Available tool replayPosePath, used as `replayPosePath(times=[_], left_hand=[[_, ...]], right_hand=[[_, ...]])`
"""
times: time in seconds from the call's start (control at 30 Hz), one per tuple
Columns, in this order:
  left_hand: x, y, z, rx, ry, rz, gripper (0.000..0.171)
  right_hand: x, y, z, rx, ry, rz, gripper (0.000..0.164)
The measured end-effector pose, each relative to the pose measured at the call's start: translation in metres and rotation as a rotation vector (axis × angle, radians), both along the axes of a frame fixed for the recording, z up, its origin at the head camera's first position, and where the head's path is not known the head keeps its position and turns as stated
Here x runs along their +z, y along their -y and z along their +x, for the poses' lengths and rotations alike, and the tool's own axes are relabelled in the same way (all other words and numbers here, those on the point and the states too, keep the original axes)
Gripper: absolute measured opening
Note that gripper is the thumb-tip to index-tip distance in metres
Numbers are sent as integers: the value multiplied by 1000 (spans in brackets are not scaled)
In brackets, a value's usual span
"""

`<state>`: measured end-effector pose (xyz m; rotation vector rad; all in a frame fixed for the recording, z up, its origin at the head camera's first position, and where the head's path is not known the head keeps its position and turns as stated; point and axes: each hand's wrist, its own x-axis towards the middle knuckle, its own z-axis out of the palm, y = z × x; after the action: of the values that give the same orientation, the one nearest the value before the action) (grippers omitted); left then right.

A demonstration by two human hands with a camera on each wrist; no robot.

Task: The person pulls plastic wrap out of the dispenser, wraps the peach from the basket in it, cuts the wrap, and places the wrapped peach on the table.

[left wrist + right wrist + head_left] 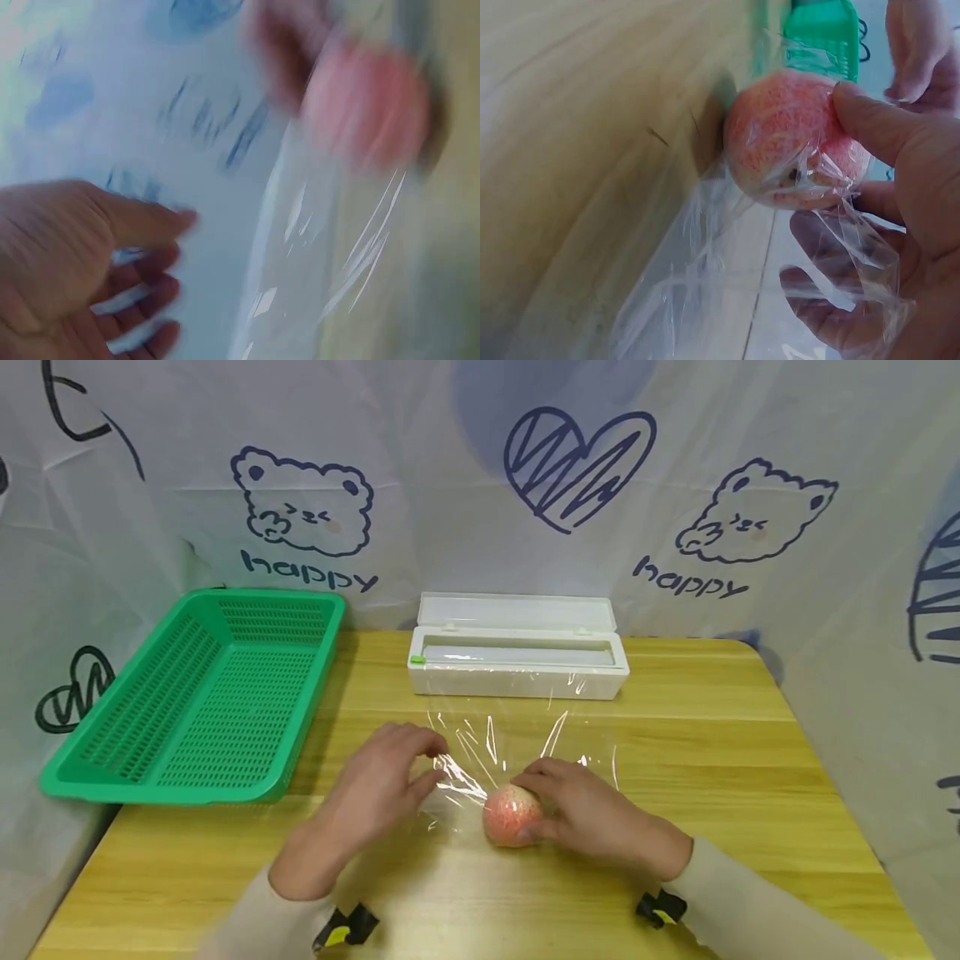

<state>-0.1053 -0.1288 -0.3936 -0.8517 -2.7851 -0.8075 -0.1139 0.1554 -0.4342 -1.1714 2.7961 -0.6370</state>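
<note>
A red-and-yellow apple (508, 818) sits low over the table, partly covered by clear plastic wrap (491, 739). My right hand (588, 810) grips its right side; the right wrist view shows the thumb on the apple (784, 131) and crumpled film around the fingers. To the left, my left hand (382, 781) hovers beside the film with relaxed, bent fingers and a gap between thumb and fingers. Nothing shows in its grasp in the left wrist view. From the apple, the film stretches back to a white dispenser box (517, 683), whose lid stands raised.
At the left of the wooden table (720, 760) stands a green plastic basket (300, 727). A small green slider (417, 659) sits at the dispenser's left end. White cloth (450, 518) with drawn bears and hearts hangs behind and at both sides.
</note>
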Motion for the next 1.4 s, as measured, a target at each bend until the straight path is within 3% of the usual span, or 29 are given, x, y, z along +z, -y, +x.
replayPosePath(times=[0.07, 0.13, 0.2, 0.3, 0.43, 0.7, 0.83, 0.93, 1.07, 1.17, 1.27, 1.4], left_hand=[[-8, -16, 9, -86, -144, -17, 32], [-20, -29, 16, -169, -201, -56, 43], [-33, -39, 18, -192, -220, -111, 56], [-48, -48, 14, -196, -219, -152, 69], [-59, -54, 8, -235, -223, -142, 66], [-67, -49, 0, -250, -156, -65, 51], [-66, -47, -5, -259, -89, -48, 51], [-63, -47, -10, -249, -4, -35, 53], [-58, -47, -19, -214, 163, 3, 56], [-56, -46, -27, -184, 277, 35, 58], [-54, -46, -34, -171, 356, 59, 60], [-54, -45, -42, -176, 433, 79, 61]], right_hand=[[0, 0, -3, -5, 39, -5, 52], [0, -1, -7, -4, 79, -10, 49], [1, -2, -10, -2, 113, -12, 48], [2, -3, -14, 13, 157, -30, 48], [1, -3, -20, 40, 201, -67, 51], [-4, -7, -29, 44, 302, -133, 55], [-6, -11, -29, 19, 301, -157, 57], [-3, -16, -23, -46, 183, -191, 54], [0, -19, -9, -125, -209, -244, 40], [-5, -16, 4, -83, -494, -249, 33], [-15, -10, 14, -1, -605, -217, 36], [-28, -6, 17, 31, -596, -151, 44]])
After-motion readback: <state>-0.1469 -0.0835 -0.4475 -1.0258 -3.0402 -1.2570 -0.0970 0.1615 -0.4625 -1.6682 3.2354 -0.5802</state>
